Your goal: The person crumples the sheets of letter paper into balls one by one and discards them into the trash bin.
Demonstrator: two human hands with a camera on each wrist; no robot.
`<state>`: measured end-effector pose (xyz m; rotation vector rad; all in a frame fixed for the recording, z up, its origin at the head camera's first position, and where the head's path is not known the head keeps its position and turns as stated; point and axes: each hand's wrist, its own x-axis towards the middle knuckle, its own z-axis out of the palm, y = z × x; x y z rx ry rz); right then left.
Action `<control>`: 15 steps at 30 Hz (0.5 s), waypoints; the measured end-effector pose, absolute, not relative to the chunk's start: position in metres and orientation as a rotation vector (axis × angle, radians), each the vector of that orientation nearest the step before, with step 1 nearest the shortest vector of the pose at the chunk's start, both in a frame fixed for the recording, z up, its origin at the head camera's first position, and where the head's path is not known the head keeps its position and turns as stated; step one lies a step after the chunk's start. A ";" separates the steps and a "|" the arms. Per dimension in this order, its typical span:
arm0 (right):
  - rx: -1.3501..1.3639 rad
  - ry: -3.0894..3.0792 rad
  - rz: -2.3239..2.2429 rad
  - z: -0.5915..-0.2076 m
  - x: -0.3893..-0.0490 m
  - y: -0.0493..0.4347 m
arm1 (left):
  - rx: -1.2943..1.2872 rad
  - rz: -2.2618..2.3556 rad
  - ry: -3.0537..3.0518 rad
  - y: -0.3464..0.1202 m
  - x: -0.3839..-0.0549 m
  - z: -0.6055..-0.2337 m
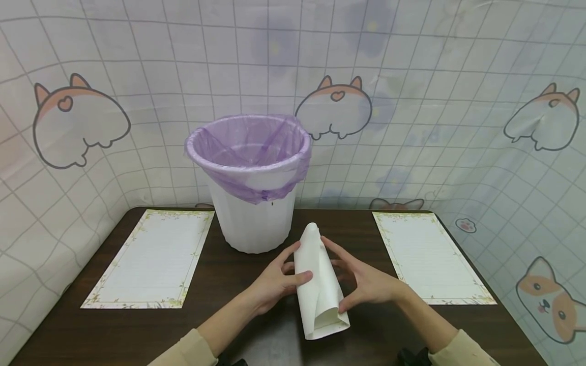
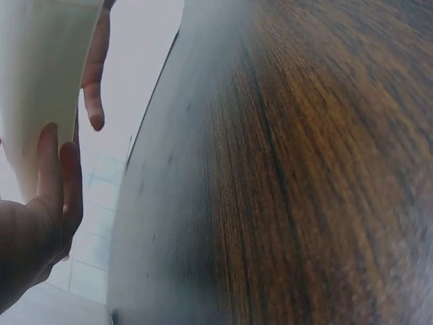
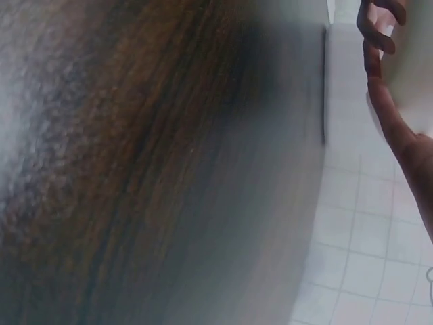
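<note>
Over the middle of the table, a rolled-up white sheet of paper [image 1: 316, 284] lies between both hands, narrow at its far end and open toward the near end. My left hand [image 1: 276, 279] grips its left side, with the thumb across the top and the fingers at the edge. On the other side my right hand [image 1: 366, 277] holds it, thumb at the near right corner and index fingertip by the narrow end. In the left wrist view, fingers [image 2: 51, 162] lie against the pale paper [image 2: 44, 74]. The right wrist view catches only part of the right hand [image 3: 399, 128] beside the paper.
A white bin [image 1: 256, 223] lined with a purple bag [image 1: 265, 190] stands behind the hands. A bordered white sheet [image 1: 151, 259] lies at the left of the dark wooden table [image 1: 220, 325], and another bordered sheet [image 1: 430, 259] at the right. Patterned cloth [image 1: 412, 76] hangs behind.
</note>
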<state>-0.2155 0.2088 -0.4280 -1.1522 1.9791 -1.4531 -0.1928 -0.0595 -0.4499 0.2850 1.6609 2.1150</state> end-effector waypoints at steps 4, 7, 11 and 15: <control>-1.166 2.016 -1.423 -0.427 -0.213 0.206 | 0.309 2.119 1.687 -0.059 -0.192 -0.449; -1.180 2.044 -1.416 -0.427 -0.212 0.204 | 0.323 2.115 1.716 -0.058 -0.193 -0.449; -1.207 2.059 -1.451 -0.428 -0.213 0.202 | 0.336 2.102 1.753 -0.058 -0.194 -0.448; -1.222 2.040 -1.499 -0.429 -0.213 0.200 | 0.353 2.101 1.764 -0.059 -0.194 -0.447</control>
